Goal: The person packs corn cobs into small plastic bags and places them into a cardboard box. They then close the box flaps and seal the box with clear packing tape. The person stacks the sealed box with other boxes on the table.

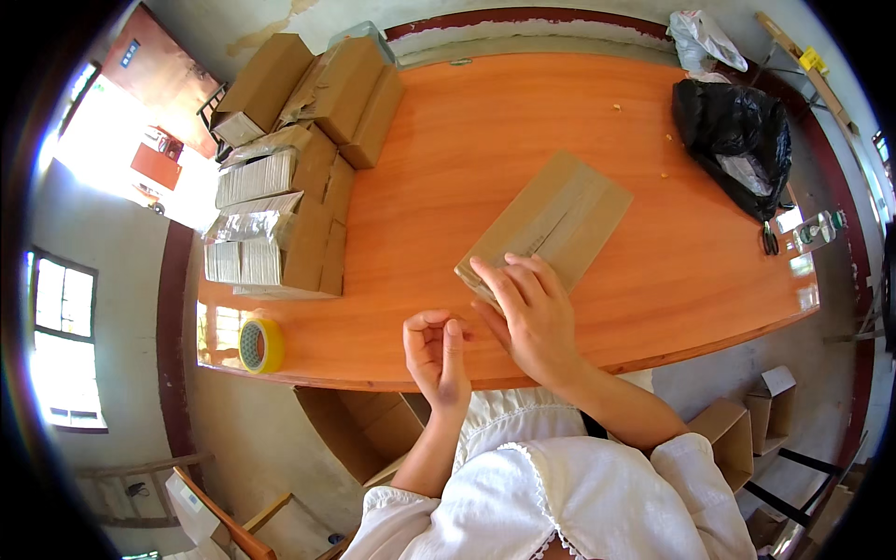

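A flat, closed cardboard box [581,201] lies slantwise on the orange tabletop in front of me. Clear tape seems to run along its upper face. My right hand [534,322] rests on the box's near end, fingers stretched out over the top and thumb by the near edge. Just left of that end, above the table's front edge, my left hand [437,359] is raised with its fingers curled in and thumb up against them. It is apart from the box, and whether anything small is between its fingers is hidden.
Cardboard boxes [313,215] are stacked at the table's left, with a yellow tape roll [260,345] nearer me. At right lie a black plastic bag [733,131], scissors [769,239] and a clear bottle [818,231]. An open carton [359,425] stands below the front edge.
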Demonstrator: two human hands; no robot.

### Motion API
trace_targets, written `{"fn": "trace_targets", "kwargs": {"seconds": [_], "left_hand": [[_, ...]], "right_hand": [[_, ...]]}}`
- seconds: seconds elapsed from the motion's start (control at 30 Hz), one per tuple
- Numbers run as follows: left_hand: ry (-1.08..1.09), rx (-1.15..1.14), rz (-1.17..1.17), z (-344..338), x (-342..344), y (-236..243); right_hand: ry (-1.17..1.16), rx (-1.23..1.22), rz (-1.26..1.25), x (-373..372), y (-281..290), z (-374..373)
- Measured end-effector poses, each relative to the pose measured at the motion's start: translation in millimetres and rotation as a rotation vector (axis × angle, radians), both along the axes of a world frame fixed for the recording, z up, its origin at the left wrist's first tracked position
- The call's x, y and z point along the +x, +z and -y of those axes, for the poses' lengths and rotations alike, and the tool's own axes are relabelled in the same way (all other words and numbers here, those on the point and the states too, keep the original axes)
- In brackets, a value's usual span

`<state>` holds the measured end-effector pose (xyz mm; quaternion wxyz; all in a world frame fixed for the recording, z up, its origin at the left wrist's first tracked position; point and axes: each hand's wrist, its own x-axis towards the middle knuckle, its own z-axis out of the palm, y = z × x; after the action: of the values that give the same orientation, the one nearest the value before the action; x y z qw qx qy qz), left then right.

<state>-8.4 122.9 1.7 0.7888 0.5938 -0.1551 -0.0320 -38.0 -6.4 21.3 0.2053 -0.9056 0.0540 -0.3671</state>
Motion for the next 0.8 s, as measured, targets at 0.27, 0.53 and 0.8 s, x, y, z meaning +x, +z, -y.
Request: {"fn": "trace_targets", "kwargs": {"seconds": [0.27,0.53,0.8], "left_hand": [[-0.093,0.018,0.024,17,-8,-4],[-0.086,0.052,-0.052,17,-14,-9],[-0.081,0.144,0.019,16,-11,-13]], "right_hand": [[-0.002,-0.016,0.011,-3,4,-3],[0.088,0.002,-0.007,-9,3,4],[0.386,0.214,-0.132,-30,27,34]]}}
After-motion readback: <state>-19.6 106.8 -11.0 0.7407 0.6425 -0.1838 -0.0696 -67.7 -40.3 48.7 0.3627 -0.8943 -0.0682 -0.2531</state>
